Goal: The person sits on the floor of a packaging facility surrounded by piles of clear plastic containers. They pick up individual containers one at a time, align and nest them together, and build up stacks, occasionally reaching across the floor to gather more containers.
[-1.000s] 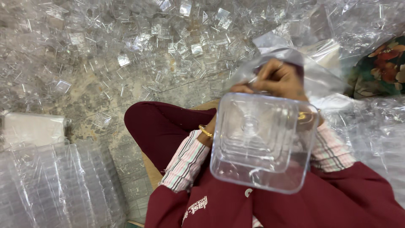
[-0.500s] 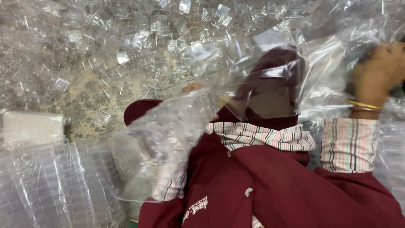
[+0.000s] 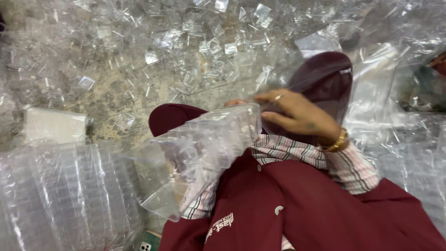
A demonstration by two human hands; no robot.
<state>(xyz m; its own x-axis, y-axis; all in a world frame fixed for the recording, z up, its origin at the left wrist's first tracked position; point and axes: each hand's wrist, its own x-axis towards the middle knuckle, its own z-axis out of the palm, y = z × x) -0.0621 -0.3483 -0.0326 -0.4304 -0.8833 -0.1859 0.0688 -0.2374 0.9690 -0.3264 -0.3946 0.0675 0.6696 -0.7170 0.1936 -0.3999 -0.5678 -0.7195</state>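
The left hand is hidden behind the clear plastic box (image 3: 200, 158); only a fingertip shows. The box blurs toward its near left corner. The bag stack (image 3: 60, 200) runs off the left edge.

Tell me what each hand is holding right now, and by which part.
The right hand rests its fingers on the upper end of a stack of clear plastic containers. The left hand is hidden behind the stack, so its grip cannot be told.
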